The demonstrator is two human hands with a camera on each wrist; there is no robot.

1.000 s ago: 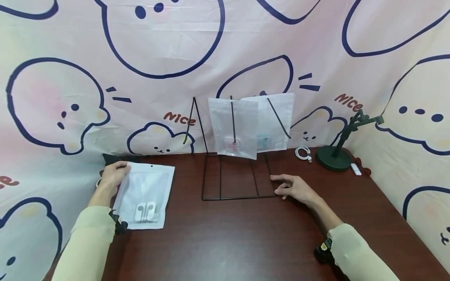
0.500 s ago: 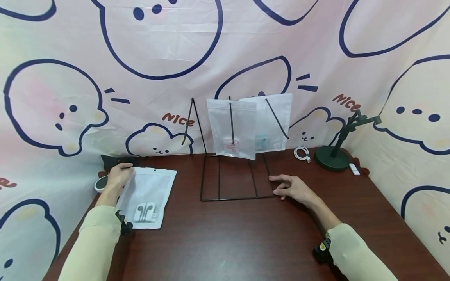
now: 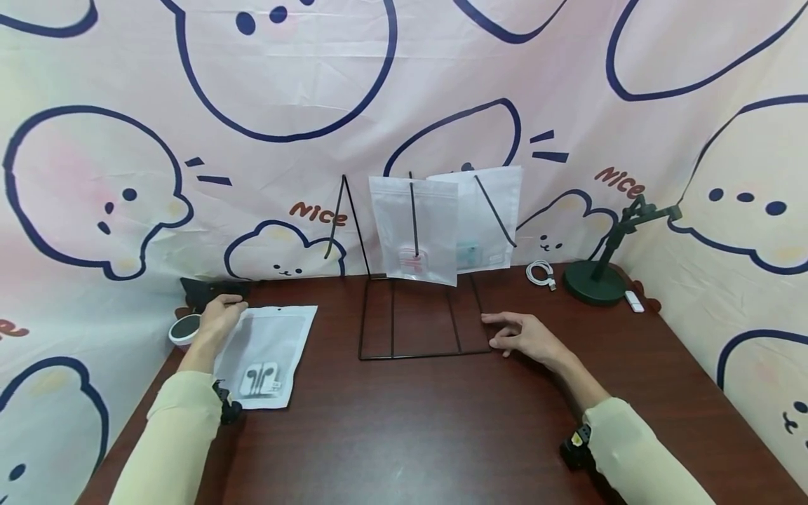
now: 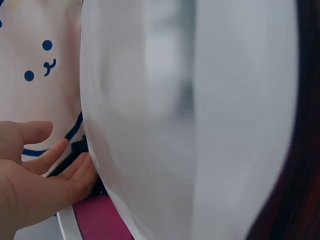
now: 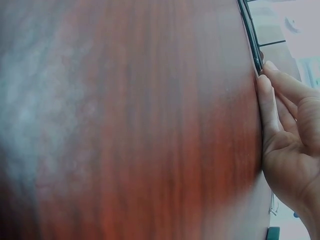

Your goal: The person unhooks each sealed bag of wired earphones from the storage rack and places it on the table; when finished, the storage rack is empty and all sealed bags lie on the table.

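Note:
A whitish zip pouch [image 3: 271, 351] with white earphones [image 3: 259, 379] in it lies at the left of the table. My left hand [image 3: 217, 324] is at its upper left corner. In the left wrist view the thumb [image 4: 37, 132] stands apart while the fingers reach to the edge of the pouch [image 4: 195, 125], their tips partly hidden. My right hand [image 3: 520, 338] holds the front right corner of a black wire display rack [image 3: 424, 356]. In the right wrist view its thumb and forefinger meet at the black wire [image 5: 255, 42]. Two pouches [image 3: 413, 210] hang on the rack's hooks.
Behind my left hand lies a black object [image 3: 211, 289], beside a round white container [image 3: 184, 328] with a dark top. At the back right are a coiled white cable [image 3: 539, 273], a green stand [image 3: 595, 280] and a small white stick [image 3: 634, 301]. A printed cloth hangs behind.
My left hand has shifted right and slightly back over the pouch's corner, uncovering the round white container. The pouch has moved slightly right. My right hand stays at the rack.

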